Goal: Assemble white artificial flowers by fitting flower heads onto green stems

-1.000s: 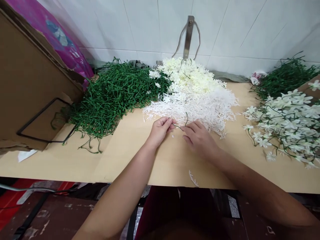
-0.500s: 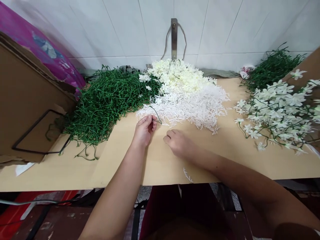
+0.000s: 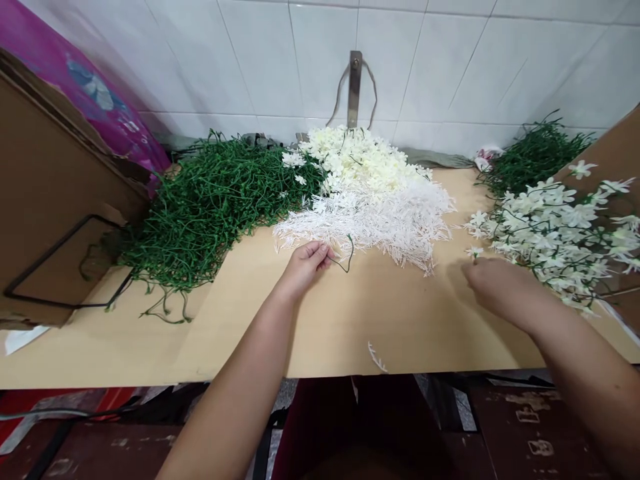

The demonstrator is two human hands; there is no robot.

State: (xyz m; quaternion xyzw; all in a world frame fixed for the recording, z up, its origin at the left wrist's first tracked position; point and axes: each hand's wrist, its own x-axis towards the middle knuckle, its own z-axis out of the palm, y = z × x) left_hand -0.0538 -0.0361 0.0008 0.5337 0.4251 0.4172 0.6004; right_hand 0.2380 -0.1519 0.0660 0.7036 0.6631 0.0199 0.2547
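My left hand (image 3: 315,257) pinches a thin green artificial stem (image 3: 350,257) between thumb and fingertips. The stem bends up to the right, in front of a heap of white plastic sprigs (image 3: 385,217). My right hand (image 3: 500,287) is closed at the left edge of a pile of white artificial flowers on stems (image 3: 550,227). One small white flower (image 3: 475,251) shows right above its fingertips. The back of the hand hides whatever the fingers hold, if anything. Behind the sprigs lies a mound of cream flower heads (image 3: 360,160).
A large heap of green stems (image 3: 220,193) covers the back left. A cardboard box (image 3: 55,200) with a black wire frame (image 3: 45,300) stands at left. More green stems (image 3: 540,150) lie at back right. One loose white sprig (image 3: 377,358) rests near the table's front edge.
My right hand has swung from the middle over to the flower pile on the right. My left hand has shifted slightly right, and its stem now points more to the right. The view has tilted slightly.
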